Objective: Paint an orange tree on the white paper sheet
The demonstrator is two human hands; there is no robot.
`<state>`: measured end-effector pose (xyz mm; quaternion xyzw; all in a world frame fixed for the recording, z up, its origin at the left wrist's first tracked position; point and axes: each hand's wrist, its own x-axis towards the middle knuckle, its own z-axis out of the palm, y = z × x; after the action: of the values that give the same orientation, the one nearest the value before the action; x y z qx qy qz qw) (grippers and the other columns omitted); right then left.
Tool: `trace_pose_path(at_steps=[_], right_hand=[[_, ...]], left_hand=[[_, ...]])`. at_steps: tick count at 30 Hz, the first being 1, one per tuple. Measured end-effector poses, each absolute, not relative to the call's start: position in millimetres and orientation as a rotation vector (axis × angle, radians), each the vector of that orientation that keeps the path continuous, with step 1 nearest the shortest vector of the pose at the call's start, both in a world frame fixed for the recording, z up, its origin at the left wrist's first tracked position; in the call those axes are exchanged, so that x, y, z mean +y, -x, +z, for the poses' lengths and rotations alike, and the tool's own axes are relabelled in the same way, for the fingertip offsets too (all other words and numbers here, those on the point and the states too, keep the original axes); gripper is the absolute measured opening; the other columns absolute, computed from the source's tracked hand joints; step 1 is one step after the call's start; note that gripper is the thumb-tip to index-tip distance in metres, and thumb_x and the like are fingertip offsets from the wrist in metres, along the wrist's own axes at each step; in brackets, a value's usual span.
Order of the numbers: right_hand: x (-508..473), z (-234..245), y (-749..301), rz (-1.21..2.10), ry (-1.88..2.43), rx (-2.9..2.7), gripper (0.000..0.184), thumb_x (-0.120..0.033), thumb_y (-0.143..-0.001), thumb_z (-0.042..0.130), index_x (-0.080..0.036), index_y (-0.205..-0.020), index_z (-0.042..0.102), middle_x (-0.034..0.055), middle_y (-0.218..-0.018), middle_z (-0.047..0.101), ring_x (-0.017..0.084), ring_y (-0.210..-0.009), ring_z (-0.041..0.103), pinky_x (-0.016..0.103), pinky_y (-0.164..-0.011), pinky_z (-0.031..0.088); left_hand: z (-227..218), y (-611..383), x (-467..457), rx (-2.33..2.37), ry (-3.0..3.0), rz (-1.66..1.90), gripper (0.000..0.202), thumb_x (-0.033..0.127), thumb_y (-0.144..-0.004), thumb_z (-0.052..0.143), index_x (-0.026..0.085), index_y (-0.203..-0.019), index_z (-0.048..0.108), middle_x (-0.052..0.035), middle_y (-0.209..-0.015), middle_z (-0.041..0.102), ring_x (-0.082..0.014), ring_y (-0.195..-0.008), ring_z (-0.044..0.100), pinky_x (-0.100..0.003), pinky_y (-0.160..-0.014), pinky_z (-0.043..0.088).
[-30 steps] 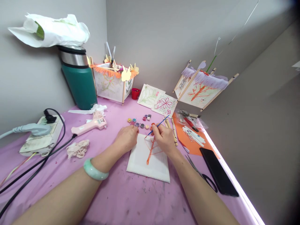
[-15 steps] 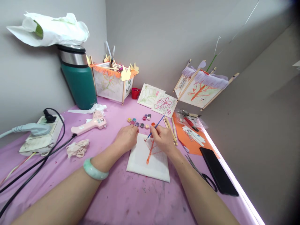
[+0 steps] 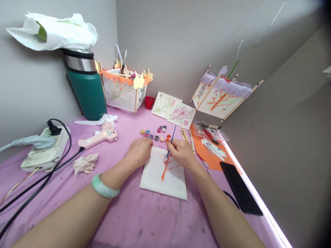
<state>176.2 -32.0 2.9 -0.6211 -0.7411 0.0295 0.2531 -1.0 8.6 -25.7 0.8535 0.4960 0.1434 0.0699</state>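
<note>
My right hand pinches a thin blue paintbrush, its tip down on a white square sheet that carries an orange branching drawing. My left hand, fingers curled, presses on the sheet's upper left corner; a pale green bangle circles that wrist. A row of small paint pots stands just beyond both hands.
A pink glue gun, crumpled tissue, power strip and black cables lie at the left. A green flask and paper lanterns stand at the back. Painted cards, wooden sticks, an orange sheet, a black phone lie at the right.
My right hand has swung the brush from leaning right to nearly upright and shifted slightly left over the drawing. The left hand has stayed in place.
</note>
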Motion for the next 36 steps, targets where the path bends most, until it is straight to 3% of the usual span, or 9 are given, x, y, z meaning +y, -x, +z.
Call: trace_pose_path(at_steps=[5,28,36], right_hand=[[-32.6,5.8,-177.0,0.149,1.685,-2.025,0.038,-0.026,-0.087,0.046,-0.019,-0.049,0.045,-0.0022,-0.045,0.052,0.010,-0.047,0.047,0.025,-0.053,0.026],[-32.0,-1.9,-171.8,0.152,1.588,-1.874,0.036,-0.037,-0.092,0.048,-0.020,-0.064,0.062,0.0022,-0.060,0.068,0.014,-0.055,0.060,0.024,-0.054,0.038],[-33.1,-1.7,-171.6,0.221,1.492,-1.805,0.031,-0.035,-0.093,0.046,-0.020,-0.076,0.067,0.0033,-0.071,0.072,0.015,-0.062,0.064,0.025,-0.060,0.044]], left_hand=[[-25.1,0.6,8.5,1.491,-2.575,0.425,0.026,0.017,-0.088,0.037,0.018,-0.092,0.063,-0.0075,-0.093,0.067,-0.0225,-0.088,0.063,-0.034,-0.076,0.046],[-26.3,1.5,8.6,1.484,-2.558,0.443,0.024,0.016,-0.088,0.039,0.017,-0.092,0.062,-0.0078,-0.093,0.067,-0.0219,-0.089,0.063,-0.034,-0.077,0.046],[-25.0,1.0,7.5,1.485,-2.553,0.441,0.023,0.018,-0.089,0.039,0.018,-0.092,0.062,-0.0077,-0.093,0.066,-0.0212,-0.089,0.063,-0.033,-0.077,0.046]])
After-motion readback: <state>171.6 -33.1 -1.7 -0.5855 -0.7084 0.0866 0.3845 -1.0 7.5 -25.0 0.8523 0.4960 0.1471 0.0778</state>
